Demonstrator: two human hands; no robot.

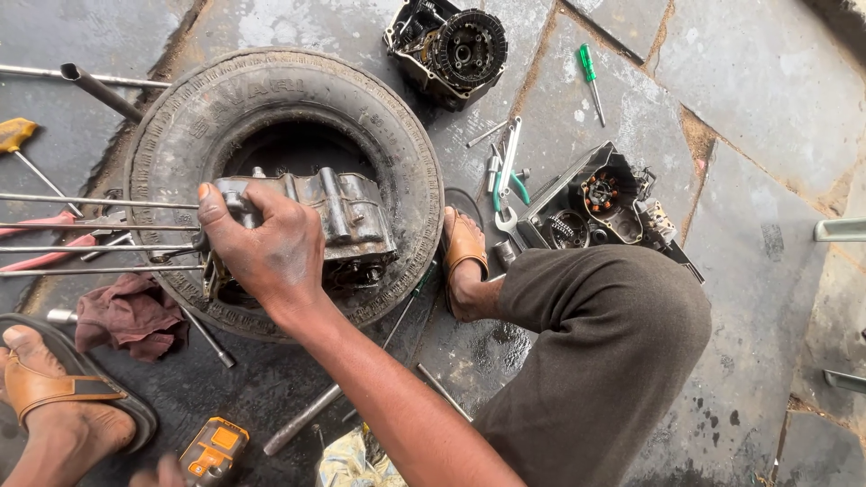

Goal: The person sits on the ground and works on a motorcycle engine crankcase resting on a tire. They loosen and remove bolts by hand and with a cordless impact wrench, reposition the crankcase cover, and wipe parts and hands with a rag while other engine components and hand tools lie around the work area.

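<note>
Down on the oily stone paving lies a worn black rubber tyre, its tread cracked and dusty, with raised lettering moulded into the sidewall; a grimy grey metal engine case rests across its central hole, ribbed and greasy; four long thin steel studs stick out leftward from the case, roughly parallel. One hand, which looks to be the right, lies palm-down on the left end of the case with fingers curled over its top edge, partly closed in a loose grip, the thumb stretched toward the studs; whether it clamps firmly I cannot tell. At the bottom edge a few fingertips, apparently of the other hand, show just beside a small orange and black tool; how they are held is hidden. A dull red rag is crumpled below the studs; a green-handled screwdriver lies on the stone well apart; a round black clutch assembly sits beyond the tyre; an open engine cover with copper-coloured windings stands near the knee.
</note>
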